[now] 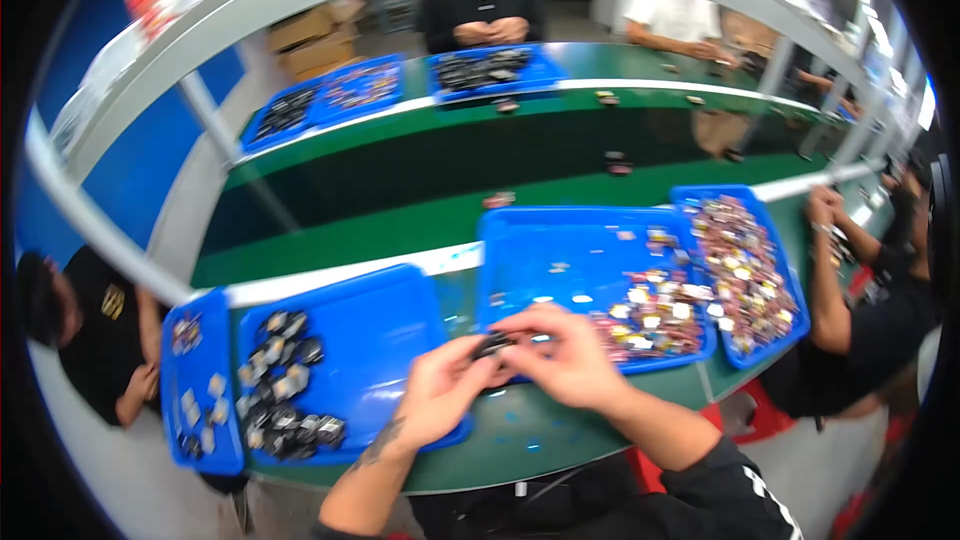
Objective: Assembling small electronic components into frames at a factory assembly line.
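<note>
A small black part [490,344] is pinched between my two hands over the near edge of the table; its exact kind is too small and blurred to name. My left hand [445,385] has its thumb and fingers closed on it from the left. From the right, my right hand [565,358] also has its fingers closed at the part, with something dark near the fingertips. Just beyond them lies a blue tray [530,240] with many small pink and shiny pieces [655,310] in its right half. On the left, another blue tray [390,305] holds several black parts [285,380].
A narrow blue tray [185,462] at far left carries a few small pieces. Heaped pink and shiny pieces [740,270] fill the right-hand tray. Beyond runs a green conveyor belt [400,220] with scattered parts. Metal frame bars [205,105] arch overhead. People sit across and at both sides.
</note>
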The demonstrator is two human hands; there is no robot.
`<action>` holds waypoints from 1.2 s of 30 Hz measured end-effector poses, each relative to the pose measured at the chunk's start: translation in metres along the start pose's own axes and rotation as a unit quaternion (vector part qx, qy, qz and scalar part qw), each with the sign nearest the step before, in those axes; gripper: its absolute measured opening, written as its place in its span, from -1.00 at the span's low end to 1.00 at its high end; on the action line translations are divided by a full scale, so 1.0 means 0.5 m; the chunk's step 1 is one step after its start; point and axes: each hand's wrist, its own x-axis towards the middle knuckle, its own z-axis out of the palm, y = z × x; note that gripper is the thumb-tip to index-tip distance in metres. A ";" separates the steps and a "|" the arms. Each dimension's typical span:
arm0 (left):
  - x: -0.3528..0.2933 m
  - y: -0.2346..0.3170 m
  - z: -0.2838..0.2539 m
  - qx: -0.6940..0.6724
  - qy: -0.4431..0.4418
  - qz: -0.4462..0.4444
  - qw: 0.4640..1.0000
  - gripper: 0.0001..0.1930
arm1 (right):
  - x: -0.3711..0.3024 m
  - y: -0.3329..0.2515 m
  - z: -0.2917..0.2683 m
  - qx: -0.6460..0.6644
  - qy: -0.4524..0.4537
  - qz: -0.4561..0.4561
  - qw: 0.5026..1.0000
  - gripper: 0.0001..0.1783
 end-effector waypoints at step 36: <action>-0.027 0.001 -0.002 0.429 0.064 0.280 0.856 -0.89 | 0.007 -0.015 0.001 0.071 -0.042 -0.158 0.984 -0.84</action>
